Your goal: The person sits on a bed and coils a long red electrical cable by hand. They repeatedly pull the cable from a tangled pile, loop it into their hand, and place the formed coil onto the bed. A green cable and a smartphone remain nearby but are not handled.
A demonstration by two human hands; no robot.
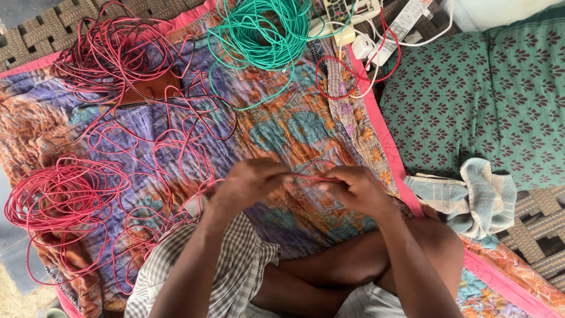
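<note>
Both the left hand (250,182) and the right hand (356,189) pinch a red wire (309,178) stretched taut between them above the quilt (294,129), with red coils (59,197) lying left of the left hand.

left hand (250,182) motion-blurred, green wire coil (265,29) cut off
</note>
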